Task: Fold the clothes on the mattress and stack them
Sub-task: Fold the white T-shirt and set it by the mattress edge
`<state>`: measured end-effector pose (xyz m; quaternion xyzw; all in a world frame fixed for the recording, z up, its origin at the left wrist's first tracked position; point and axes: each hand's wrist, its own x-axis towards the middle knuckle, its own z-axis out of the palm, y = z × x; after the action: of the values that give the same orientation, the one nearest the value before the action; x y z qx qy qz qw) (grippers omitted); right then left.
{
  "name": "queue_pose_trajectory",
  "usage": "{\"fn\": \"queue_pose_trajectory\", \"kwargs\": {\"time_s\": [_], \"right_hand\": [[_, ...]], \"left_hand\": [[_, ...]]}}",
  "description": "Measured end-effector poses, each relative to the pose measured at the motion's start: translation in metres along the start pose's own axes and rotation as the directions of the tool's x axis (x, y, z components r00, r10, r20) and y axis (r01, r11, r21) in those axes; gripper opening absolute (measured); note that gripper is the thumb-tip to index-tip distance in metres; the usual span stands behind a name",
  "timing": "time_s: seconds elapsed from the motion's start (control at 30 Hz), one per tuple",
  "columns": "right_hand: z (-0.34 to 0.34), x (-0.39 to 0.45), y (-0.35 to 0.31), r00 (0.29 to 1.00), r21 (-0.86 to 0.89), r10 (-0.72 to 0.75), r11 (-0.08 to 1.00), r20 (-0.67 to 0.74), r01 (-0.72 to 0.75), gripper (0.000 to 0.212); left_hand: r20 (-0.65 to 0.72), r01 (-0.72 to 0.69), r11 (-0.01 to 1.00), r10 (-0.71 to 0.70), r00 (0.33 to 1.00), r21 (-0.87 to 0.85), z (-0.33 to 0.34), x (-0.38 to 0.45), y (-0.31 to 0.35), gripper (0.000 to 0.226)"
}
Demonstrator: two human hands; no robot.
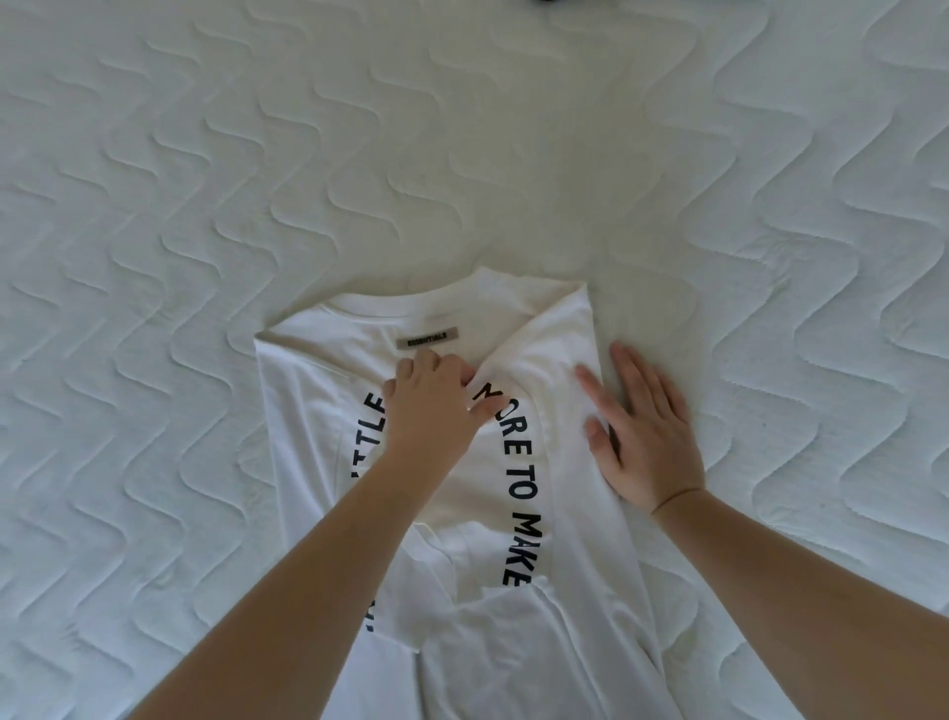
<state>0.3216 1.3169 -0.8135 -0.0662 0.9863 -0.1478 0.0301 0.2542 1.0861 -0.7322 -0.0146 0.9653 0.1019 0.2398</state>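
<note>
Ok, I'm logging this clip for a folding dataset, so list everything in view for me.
T-shirt: one, white with black lettering, lying on the mattress, centre and low in view, its right side folded inward.
Neck label: one, grey, just below the collar.
Mattress: one, white, quilted in waves, fills the view.
Dark thing: one, at the top edge, too cut off to tell.
Left hand: pinching fabric below the label.
Right hand: flat, open, on the folded right edge.

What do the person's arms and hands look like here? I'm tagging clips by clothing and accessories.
Both forearms are bare as far as the view reaches: no sleeves and no gloves. The left hand shows no ring or watch. The right hand has a thin dark band around the wrist, perhaps a string bracelet or hair tie. No rings or markings are visible.
</note>
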Motion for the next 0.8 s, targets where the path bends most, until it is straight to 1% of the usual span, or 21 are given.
{"fn": "queue_pose_trajectory", "kwargs": {"time_s": [0.07,0.1,0.17,0.2,0.23,0.3,0.33,0.4,0.43,0.53,0.67,0.7,0.73,0.8], "right_hand": [[-0.002,0.0,0.0,1.0,0.0,0.002,1.0,0.008,-0.002,0.057],[-0.003,0.0,-0.001,1.0,0.001,0.004,1.0,0.013,-0.004,0.056],[-0.005,0.0,-0.002,1.0,0.0,0.007,1.0,0.02,-0.007,0.056],[-0.006,0.0,-0.003,1.0,-0.001,0.009,1.0,0.022,-0.009,0.056],[-0.006,0.0,-0.003,1.0,-0.004,0.012,1.0,0.024,-0.011,0.056],[-0.006,0.001,-0.004,1.0,-0.011,0.013,1.0,0.027,-0.012,0.056],[-0.006,0.001,-0.004,0.999,-0.017,0.017,1.0,0.028,-0.017,0.056],[-0.005,0.001,-0.004,0.999,-0.023,0.02,1.0,0.029,-0.019,0.056],[-0.005,0.0,-0.003,0.999,-0.024,0.022,0.999,0.027,-0.022,0.055],[-0.004,0.001,-0.004,0.999,-0.029,0.024,0.999,0.022,-0.023,0.055],[-0.004,0.001,-0.005,1.0,-0.023,0.02,1.0,0.019,-0.019,0.056],[-0.004,0.001,-0.005,1.0,-0.024,0.02,1.0,0.02,-0.019,0.056],[-0.004,-0.001,-0.003,1.0,-0.029,0.025,0.999,0.019,-0.025,0.056],[-0.004,0.0,-0.004,0.999,-0.02,0.03,0.999,0.017,-0.029,0.057]], "left_hand": [[0.028,0.02,1.0,-0.02,0.999,0.013,0.002,-0.006,-0.01,0.062],[0.033,0.006,1.0,-0.007,0.999,0.024,0.002,-0.01,-0.015,0.062],[0.013,-0.068,0.998,0.067,0.998,0.017,0.001,-0.016,-0.024,0.054],[0.009,-0.111,0.993,0.111,0.994,-0.028,0.0,-0.018,-0.027,0.05],[0.021,-0.131,0.985,0.135,0.991,-0.114,-0.001,-0.021,-0.029,0.046],[0.081,-0.081,0.953,0.109,0.991,-0.291,-0.007,-0.025,-0.034,0.037],[0.095,-0.056,0.95,0.089,0.991,-0.306,-0.008,-0.026,-0.036,0.033],[0.088,-0.046,0.969,0.069,0.994,-0.241,-0.007,-0.027,-0.041,0.027],[0.095,-0.051,0.976,0.072,0.993,-0.209,-0.005,-0.028,-0.042,0.027],[0.146,-0.033,0.986,0.057,0.988,-0.161,-0.003,-0.027,-0.045,0.035],[0.226,-0.008,1.0,0.007,0.974,0.0,-0.01,-0.025,-0.048,0.034],[0.26,0.008,1.0,-0.001,0.966,-0.027,-0.012,-0.026,-0.052,0.034],[0.303,0.022,0.996,0.006,0.953,-0.09,-0.013,-0.027,-0.056,0.031],[0.414,0.036,0.982,0.046,0.909,-0.188,-0.019,-0.03,-0.068,0.034]]}}
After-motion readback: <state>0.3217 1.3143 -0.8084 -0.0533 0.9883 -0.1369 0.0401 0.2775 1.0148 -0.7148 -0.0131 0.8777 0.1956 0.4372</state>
